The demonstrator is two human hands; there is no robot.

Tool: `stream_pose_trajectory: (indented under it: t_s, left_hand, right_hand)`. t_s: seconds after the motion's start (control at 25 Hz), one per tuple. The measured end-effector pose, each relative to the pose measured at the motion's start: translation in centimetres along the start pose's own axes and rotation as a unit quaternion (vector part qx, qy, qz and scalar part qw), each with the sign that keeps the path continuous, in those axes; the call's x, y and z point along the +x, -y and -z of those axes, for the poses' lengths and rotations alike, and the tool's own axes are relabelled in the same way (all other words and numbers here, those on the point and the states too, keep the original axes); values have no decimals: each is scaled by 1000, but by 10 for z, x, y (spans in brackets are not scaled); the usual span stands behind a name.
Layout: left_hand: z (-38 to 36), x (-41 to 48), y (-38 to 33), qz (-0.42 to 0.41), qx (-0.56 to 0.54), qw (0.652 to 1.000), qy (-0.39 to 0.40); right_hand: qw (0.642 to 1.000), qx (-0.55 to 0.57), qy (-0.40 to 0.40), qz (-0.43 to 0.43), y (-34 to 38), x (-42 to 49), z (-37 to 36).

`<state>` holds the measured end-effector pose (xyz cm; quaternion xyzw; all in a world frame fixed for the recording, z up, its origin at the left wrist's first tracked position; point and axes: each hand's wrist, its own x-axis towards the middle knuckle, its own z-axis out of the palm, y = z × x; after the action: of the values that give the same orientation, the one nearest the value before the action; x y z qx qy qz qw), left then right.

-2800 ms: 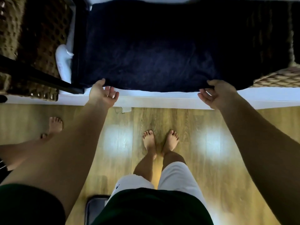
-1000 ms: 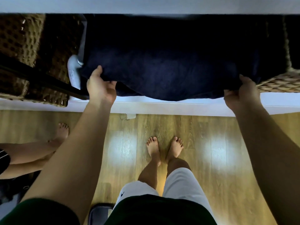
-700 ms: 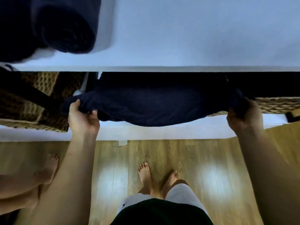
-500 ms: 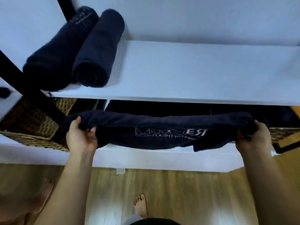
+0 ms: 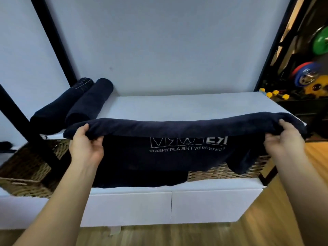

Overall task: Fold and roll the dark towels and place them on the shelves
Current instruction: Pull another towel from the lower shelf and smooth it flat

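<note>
A: Two hands on one dark towel [image 5: 177, 128]. Left hand [image 5: 87, 146] at the 9 o'clock end, right hand [image 5: 284, 139] at the 3 o'clock end, fingers of each clamped on the folded top edge.

B: Long axis?

A: Runs 9 to 3, level, parallel to the front lip of the upper shelf [image 5: 186, 105]. Towel held in the air just at that lip, the rest hanging toward 6 with upside-down lettering showing, over the lower shelf [image 5: 159, 189] and the wicker basket [image 5: 221, 172].

B: Which way from the fingers to the open shelf?

A: Toward 12. Bare white surface lies straight beyond the knuckles. Two rolled towels [image 5: 74, 105] sit at 10 o'clock on that same shelf, close to the left hand, lying roughly 7 to 1.

B: So which hand has less room?

A: Left, I judge. Right end reaches near the shelf's 3 o'clock corner. Spreading toward 12 looks clear; drifting toward 9 would crowd the rolls.
</note>
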<state>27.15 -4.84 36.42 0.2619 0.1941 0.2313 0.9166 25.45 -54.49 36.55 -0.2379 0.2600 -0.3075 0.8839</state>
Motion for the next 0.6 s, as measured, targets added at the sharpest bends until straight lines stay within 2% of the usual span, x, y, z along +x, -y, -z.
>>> stream_pose_trajectory:
  t_s: [0.28, 0.44, 0.6]
  left_hand:
    - [-91, 23, 12, 0, -11, 999, 41]
    - [-111, 71, 51, 20, 70, 997, 1]
    - [-99, 128, 102, 18, 147, 986, -83]
  right_hand:
    - [997, -25, 28, 64, 29, 35, -73]
    - [984, -160, 37, 74, -5, 81, -88]
    - [948, -308, -13, 77, -57, 145, -78]
